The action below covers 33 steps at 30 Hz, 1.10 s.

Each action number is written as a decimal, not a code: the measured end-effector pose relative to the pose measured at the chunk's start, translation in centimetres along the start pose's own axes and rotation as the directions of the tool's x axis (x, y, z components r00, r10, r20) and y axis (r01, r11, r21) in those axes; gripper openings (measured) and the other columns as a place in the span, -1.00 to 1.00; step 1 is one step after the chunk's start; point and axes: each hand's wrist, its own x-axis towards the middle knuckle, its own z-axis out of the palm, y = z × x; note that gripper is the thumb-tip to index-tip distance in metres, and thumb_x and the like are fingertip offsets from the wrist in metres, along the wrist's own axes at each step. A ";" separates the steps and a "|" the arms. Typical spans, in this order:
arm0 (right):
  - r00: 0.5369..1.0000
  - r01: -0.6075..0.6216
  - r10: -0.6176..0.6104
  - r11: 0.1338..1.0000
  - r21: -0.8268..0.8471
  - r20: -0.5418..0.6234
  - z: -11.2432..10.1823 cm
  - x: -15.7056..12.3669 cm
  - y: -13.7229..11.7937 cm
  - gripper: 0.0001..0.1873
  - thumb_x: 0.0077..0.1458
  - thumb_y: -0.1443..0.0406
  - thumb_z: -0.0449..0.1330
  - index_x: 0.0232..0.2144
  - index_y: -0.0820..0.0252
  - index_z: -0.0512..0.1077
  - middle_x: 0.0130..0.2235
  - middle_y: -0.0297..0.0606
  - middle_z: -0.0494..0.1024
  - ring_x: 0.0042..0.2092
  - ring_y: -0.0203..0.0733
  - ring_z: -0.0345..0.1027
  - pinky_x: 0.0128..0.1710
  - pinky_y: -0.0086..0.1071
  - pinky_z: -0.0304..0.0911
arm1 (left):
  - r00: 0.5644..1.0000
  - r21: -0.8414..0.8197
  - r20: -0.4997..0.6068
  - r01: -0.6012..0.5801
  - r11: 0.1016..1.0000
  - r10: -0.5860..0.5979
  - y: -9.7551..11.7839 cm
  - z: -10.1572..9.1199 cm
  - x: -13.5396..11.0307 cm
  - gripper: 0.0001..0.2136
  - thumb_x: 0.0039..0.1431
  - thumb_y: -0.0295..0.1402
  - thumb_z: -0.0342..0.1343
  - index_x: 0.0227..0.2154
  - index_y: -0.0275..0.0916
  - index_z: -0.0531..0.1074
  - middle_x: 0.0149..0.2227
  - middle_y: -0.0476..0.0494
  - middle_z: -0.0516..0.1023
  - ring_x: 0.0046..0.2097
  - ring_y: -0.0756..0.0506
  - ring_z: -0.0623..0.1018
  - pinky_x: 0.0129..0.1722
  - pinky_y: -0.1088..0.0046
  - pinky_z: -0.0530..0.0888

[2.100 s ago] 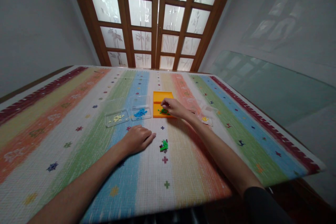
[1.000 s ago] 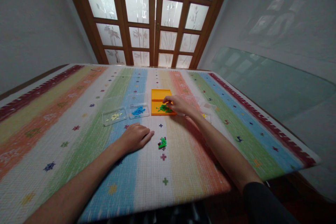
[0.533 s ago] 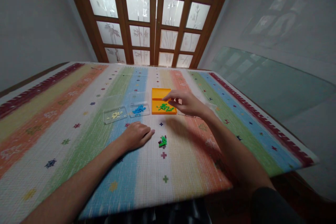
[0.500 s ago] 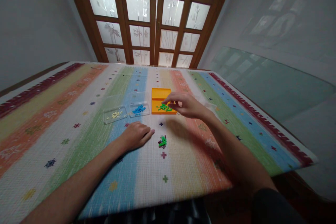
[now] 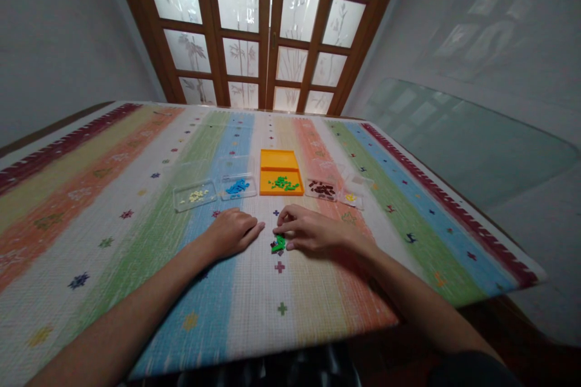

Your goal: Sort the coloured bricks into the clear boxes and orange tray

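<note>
A small pile of green and dark brown toy bricks lies on the striped tablecloth in front of me. Over its right edge hovers my right hand, its thumb and fingertips apart around the green pieces; I make out nothing gripped between them. My left hand rests on the cloth left of the pile, fingers curled under and thumb pointing toward the bricks, with nothing visible in it. Beyond both hands, an orange open-lidded box contains loose green bricks.
Left of the orange box stand clear trays with blue bricks and cream bricks. To its right are clear trays with dark brown bricks and yellow bricks. The table's front edge runs below my forearms.
My right hand has come back from the orange box to the brick pile, uncovering the brown and yellow trays. My left hand has stayed in place; the view has shifted slightly.
</note>
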 end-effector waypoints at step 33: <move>1.000 -0.022 0.022 0.999 0.026 0.005 -0.6 -1.4 -1.4 -0.79 0.10 0.36 0.30 -0.16 0.20 0.55 -0.05 -0.13 0.41 0.00 -0.11 0.29 0.07 -0.19 0.28 | 1.000 -0.006 0.005 0.009 1.000 -0.009 0.1 -0.2 0.0 -0.53 0.45 -0.25 -0.17 -0.56 -0.25 0.43 -0.58 -0.12 0.50 -0.51 -0.06 0.44 -0.37 0.38 0.29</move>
